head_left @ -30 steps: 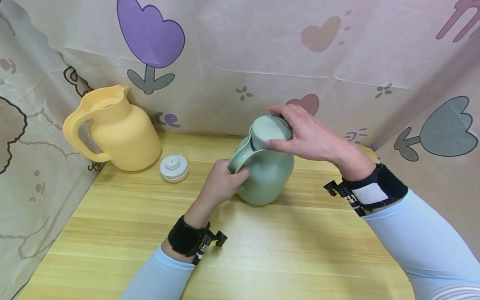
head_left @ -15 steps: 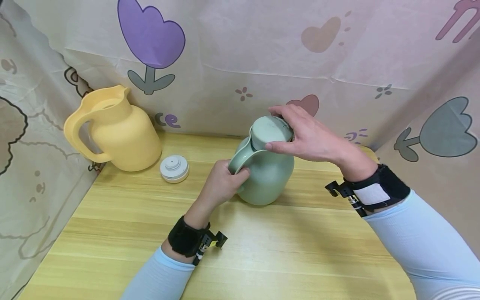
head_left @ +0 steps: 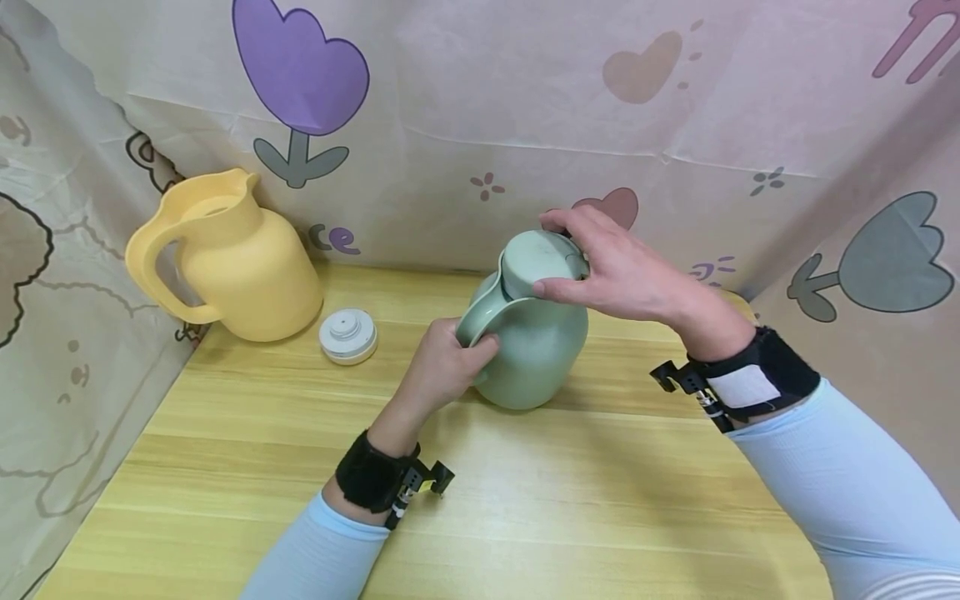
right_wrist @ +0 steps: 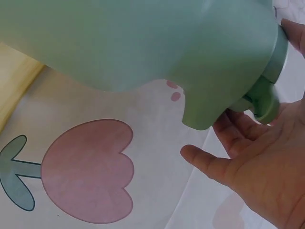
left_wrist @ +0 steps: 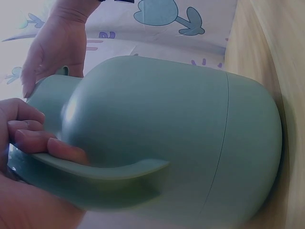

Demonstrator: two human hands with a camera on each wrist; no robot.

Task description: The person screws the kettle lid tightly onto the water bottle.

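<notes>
Green jug stands on the wood-grain table, centre of the head frame. Left hand grips its handle, fingers wrapped round. Right hand, right of centre, holds the green lid at the jug's mouth, thumb on the near side, fingers round the far side. Right wrist view: fingertips partly hidden behind spout and small green tab, so exact far-side contact is hard to tell.

Step looks like working the lid by hand. To do it well: brace the handle firmly so the body can't twist, keep the base flat on the table, hold the lid level and square to the mouth, spread pressure evenly between thumb and fingers, keep fingertips clear of the rim. Uneven pressure could cock the lid.

Yellow jug at left, white-topped stopper just beside it on the table.

Text: printed letters "ce" on the backdrop cloth, left of centre. No brand or label visible on either jug.
</notes>
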